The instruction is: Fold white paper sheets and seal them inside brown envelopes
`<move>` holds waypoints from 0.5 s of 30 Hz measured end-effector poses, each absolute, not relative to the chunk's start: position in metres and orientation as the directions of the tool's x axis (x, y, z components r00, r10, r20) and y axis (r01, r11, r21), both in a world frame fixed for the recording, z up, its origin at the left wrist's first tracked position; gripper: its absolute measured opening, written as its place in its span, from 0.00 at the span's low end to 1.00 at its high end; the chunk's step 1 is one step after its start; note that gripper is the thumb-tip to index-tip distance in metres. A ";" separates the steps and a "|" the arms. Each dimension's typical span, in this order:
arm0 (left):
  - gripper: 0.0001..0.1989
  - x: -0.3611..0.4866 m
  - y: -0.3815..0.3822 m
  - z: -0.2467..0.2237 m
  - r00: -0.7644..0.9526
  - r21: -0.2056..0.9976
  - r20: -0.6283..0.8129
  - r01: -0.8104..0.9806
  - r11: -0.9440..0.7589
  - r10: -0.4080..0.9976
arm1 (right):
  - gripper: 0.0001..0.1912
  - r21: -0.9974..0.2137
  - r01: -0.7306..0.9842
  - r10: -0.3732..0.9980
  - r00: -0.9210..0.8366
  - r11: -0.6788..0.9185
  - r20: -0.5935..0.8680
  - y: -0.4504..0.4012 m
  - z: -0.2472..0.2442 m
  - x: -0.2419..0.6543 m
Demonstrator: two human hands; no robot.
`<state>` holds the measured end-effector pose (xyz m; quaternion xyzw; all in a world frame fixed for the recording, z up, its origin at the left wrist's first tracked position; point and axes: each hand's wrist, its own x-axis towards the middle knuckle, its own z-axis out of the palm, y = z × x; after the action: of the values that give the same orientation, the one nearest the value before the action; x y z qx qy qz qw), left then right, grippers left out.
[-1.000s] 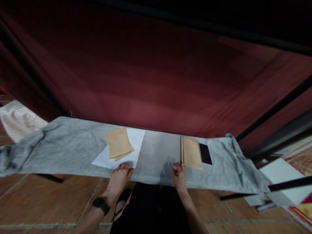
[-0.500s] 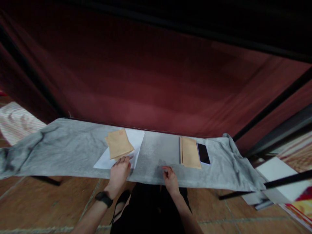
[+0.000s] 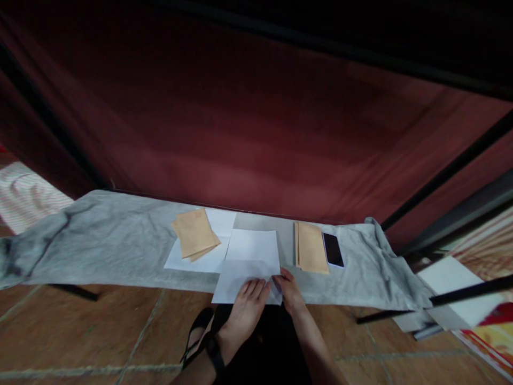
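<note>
A white sheet of paper point(image 3: 252, 248) lies in front of me on a narrow surface covered with grey cloth, its near edge reaching the cloth's front edge. My left hand point(image 3: 249, 303) rests on the sheet's lower part, fingers stretched out flat. At the lower right corner, my right hand point(image 3: 289, 289) pinches the paper's edge, which lifts slightly there. To the left, brown envelopes point(image 3: 196, 233) overlap on top of more white paper point(image 3: 180, 260). On the right is another stack of brown envelopes point(image 3: 313, 248), just beyond my right hand.
A dark-screened phone point(image 3: 333, 250) lies right of the envelope stack. Grey cloth point(image 3: 116, 240) bunches at both ends. Behind it rises a dark red panel point(image 3: 248, 133). White boards and a colourful printed item point(image 3: 491, 337) sit low at the right, above the tiled floor.
A white sheet has come from the left pile to the middle. My left hand has moved right with it and lies on it; my right hand has taken hold of its corner.
</note>
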<state>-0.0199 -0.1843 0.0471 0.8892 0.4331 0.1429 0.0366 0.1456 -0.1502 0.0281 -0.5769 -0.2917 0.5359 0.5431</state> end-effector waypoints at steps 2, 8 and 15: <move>0.29 -0.040 -0.178 0.038 0.560 0.172 0.217 0.785 -0.596 0.800 | 0.18 -0.945 -0.224 0.908 0.292 -0.239 -0.299 -0.152 0.022 0.158; 0.31 -0.085 -0.154 0.028 0.506 0.166 0.190 0.828 -0.535 0.841 | 0.19 -0.950 -0.193 0.885 0.354 -0.246 -0.301 -0.149 0.010 0.177; 0.21 -0.095 -0.141 0.054 0.450 0.441 0.246 0.737 -0.513 0.858 | 0.28 -0.914 -0.363 0.890 0.334 -0.182 -0.310 -0.150 0.013 0.186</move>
<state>-0.0947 -0.1414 0.0539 0.8406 0.4745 0.2230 0.1362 0.1863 -0.1498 0.0129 -0.5601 -0.2353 0.5267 0.5945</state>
